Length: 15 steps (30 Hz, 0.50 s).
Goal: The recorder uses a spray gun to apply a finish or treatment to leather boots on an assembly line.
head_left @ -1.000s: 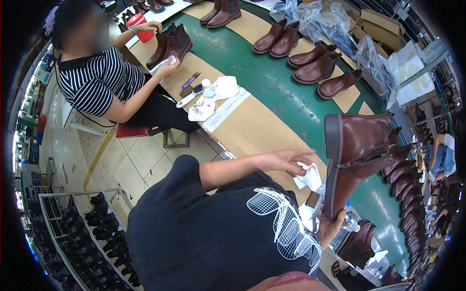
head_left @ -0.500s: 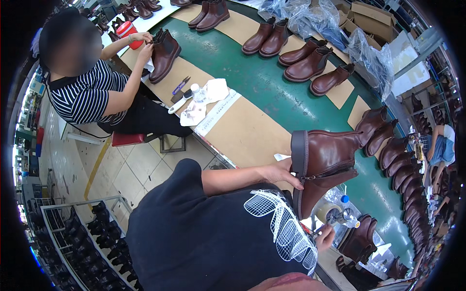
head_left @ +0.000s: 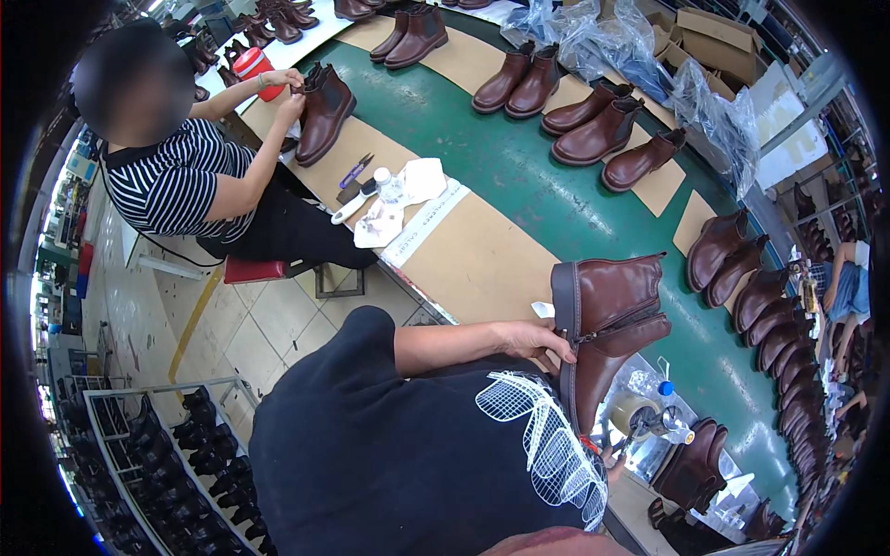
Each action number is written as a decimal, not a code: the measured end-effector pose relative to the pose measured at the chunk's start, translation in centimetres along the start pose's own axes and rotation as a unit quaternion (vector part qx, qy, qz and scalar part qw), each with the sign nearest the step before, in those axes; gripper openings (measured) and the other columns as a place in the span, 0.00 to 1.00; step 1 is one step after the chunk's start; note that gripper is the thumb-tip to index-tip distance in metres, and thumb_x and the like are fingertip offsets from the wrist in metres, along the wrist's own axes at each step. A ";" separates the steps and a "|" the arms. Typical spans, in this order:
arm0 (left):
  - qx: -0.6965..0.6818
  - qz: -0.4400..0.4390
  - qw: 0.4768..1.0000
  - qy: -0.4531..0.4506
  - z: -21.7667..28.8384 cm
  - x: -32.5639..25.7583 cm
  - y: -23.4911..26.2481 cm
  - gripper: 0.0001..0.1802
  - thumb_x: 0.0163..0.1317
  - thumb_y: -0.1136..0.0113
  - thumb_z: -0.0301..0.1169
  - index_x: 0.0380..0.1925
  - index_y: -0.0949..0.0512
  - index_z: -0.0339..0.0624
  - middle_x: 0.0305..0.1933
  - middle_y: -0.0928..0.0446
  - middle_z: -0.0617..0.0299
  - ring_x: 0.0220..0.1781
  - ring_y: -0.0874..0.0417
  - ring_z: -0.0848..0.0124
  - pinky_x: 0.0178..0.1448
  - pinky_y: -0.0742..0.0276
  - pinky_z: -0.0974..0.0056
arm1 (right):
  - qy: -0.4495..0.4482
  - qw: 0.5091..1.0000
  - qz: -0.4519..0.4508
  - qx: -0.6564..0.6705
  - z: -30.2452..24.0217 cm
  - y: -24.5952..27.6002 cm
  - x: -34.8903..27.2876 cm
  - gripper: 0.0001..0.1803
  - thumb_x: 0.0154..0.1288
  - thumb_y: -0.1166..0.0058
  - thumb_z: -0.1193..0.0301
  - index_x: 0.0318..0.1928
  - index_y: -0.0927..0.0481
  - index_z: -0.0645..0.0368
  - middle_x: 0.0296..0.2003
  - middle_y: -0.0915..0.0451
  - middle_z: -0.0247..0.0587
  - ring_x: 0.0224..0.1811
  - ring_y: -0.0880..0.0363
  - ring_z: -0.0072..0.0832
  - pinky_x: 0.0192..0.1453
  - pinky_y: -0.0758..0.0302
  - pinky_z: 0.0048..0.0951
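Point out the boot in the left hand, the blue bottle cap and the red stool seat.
Boot (head_left: 612,295): head view, brown leather side.
Blue bottle cap (head_left: 666,388): head view, cap's middle.
Red stool seat (head_left: 254,271): head view, seat's middle.

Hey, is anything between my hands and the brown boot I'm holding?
Nothing visible separates the left hand from the brown boot: they touch directly. A small red item shows between the boot and the partly hidden right hand.

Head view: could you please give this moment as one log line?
left hand: gripping brown boot | zipper: facing camera | right hand: partly hidden, grip unclear | nearby: blue-capped bottle
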<state>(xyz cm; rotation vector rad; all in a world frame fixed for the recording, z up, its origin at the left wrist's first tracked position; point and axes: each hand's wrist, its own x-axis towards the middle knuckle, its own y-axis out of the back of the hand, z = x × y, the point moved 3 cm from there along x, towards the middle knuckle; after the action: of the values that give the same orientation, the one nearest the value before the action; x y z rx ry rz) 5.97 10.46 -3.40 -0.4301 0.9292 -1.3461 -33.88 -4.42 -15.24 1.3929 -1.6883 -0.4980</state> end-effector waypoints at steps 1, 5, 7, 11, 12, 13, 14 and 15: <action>-0.019 -0.034 0.999 0.022 -0.3 0.1 0.1 0.28 0.57 0.30 0.32 0.57 0.27 0.39 0.49 0.19 0.59 0.48 0.16 0.68 0.52 0.17 0.61 | 0.012 1.000 0.003 -0.002 -0.4 -0.3 0.0 0.20 0.66 0.39 0.62 0.52 0.21 0.63 0.38 0.17 0.48 0.41 0.18 0.40 0.48 0.25 0.39; -0.027 -0.012 1.000 0.005 -0.1 -0.6 0.0 0.27 0.59 0.32 0.27 0.59 0.27 0.37 0.52 0.18 0.56 0.52 0.16 0.67 0.58 0.19 0.61 | -0.084 0.977 -0.174 0.085 -2.4 0.1 2.8 0.21 0.65 0.41 0.64 0.54 0.20 0.64 0.39 0.15 0.50 0.40 0.16 0.43 0.49 0.24 0.41; 0.029 0.017 0.999 0.003 -1.2 -0.1 0.7 0.27 0.57 0.28 0.34 0.56 0.26 0.41 0.49 0.18 0.60 0.46 0.15 0.69 0.49 0.17 0.65 | -0.094 0.977 -0.170 0.089 -3.0 -0.6 3.4 0.20 0.65 0.41 0.63 0.51 0.20 0.65 0.37 0.14 0.51 0.39 0.16 0.44 0.48 0.25 0.42; 0.023 0.051 0.998 -0.021 -1.1 -0.3 0.0 0.28 0.56 0.27 0.35 0.56 0.27 0.44 0.48 0.18 0.61 0.47 0.15 0.70 0.50 0.19 0.66 | -0.082 0.976 -0.186 -0.081 -5.1 -0.1 4.1 0.19 0.68 0.41 0.62 0.50 0.19 0.65 0.38 0.15 0.57 0.39 0.17 0.48 0.44 0.25 0.45; 0.013 0.044 0.999 0.002 -1.6 0.1 0.4 0.28 0.56 0.27 0.35 0.55 0.27 0.43 0.49 0.19 0.61 0.48 0.16 0.69 0.51 0.19 0.64 | -0.077 0.985 -0.139 -0.059 -5.0 0.1 3.8 0.19 0.68 0.42 0.62 0.48 0.19 0.67 0.38 0.15 0.57 0.38 0.17 0.48 0.43 0.26 0.46; 0.014 0.044 0.999 0.002 -1.5 0.2 0.6 0.28 0.56 0.27 0.35 0.55 0.27 0.43 0.49 0.19 0.61 0.48 0.16 0.69 0.51 0.19 0.64 | -0.073 0.992 -0.092 -0.036 -4.8 0.4 3.6 0.19 0.69 0.42 0.62 0.47 0.20 0.68 0.37 0.16 0.58 0.38 0.17 0.49 0.42 0.26 0.47; 0.014 0.040 0.999 0.018 -1.4 0.3 1.0 0.29 0.56 0.27 0.35 0.56 0.28 0.43 0.49 0.19 0.62 0.49 0.16 0.69 0.53 0.18 0.63 | -0.072 0.994 -0.078 -0.006 -4.5 0.7 3.6 0.19 0.70 0.43 0.62 0.45 0.20 0.70 0.33 0.17 0.54 0.34 0.19 0.42 0.40 0.26 0.42; 0.013 0.037 0.999 0.035 -1.4 0.5 1.2 0.30 0.56 0.27 0.35 0.56 0.29 0.43 0.49 0.20 0.62 0.49 0.16 0.69 0.55 0.18 0.61 | -0.073 0.994 -0.077 -0.005 -4.1 1.0 3.8 0.19 0.70 0.43 0.62 0.45 0.20 0.70 0.33 0.17 0.54 0.34 0.19 0.42 0.40 0.26 0.42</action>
<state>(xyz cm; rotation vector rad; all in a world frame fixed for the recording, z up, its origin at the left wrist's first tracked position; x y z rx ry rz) 5.67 10.61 -5.27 -0.3272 0.9738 -1.3111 -31.14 -6.79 -10.82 1.5173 -1.6986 -0.7098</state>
